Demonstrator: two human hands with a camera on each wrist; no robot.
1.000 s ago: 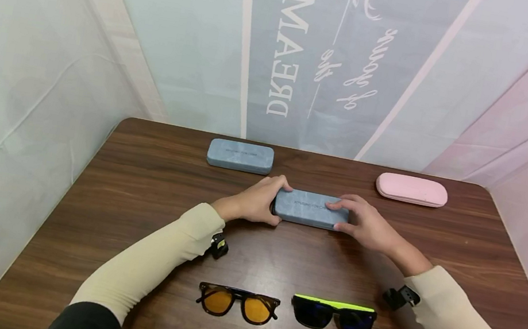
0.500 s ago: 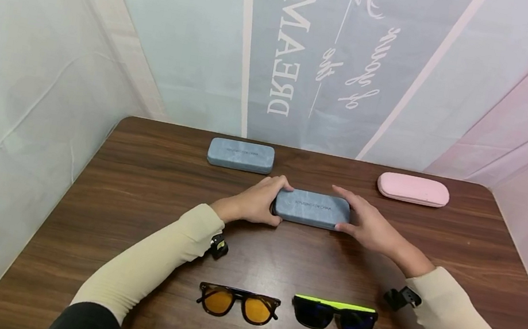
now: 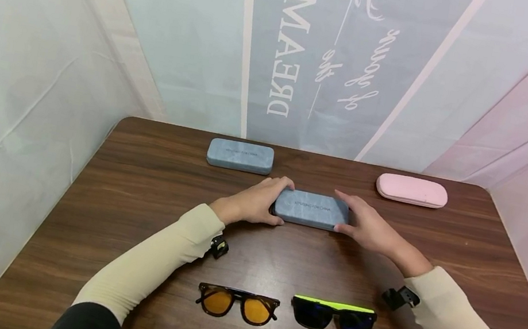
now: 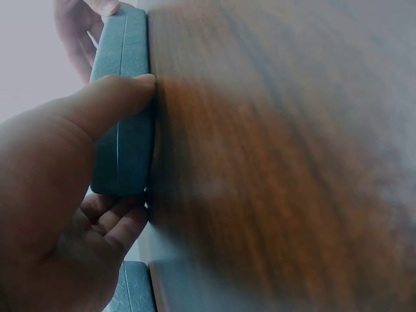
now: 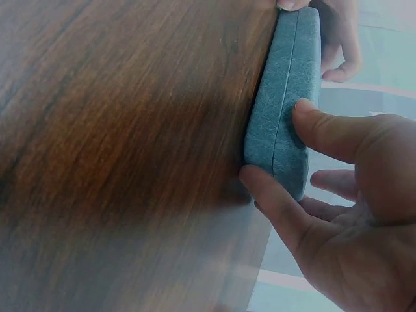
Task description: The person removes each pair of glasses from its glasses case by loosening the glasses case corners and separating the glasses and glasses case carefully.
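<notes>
A brown table [image 3: 259, 257] bears two blue cases [image 3: 311, 210] [image 3: 240, 156], a pink case [image 3: 412, 190] and two pairs of glasses [image 3: 237, 304] [image 3: 333, 317].

Glossy wood grain is shown now by the tabletop [image 3: 310, 262], a matt, fibre-streaked finish by the central blue case [image 3: 310, 213].
</notes>
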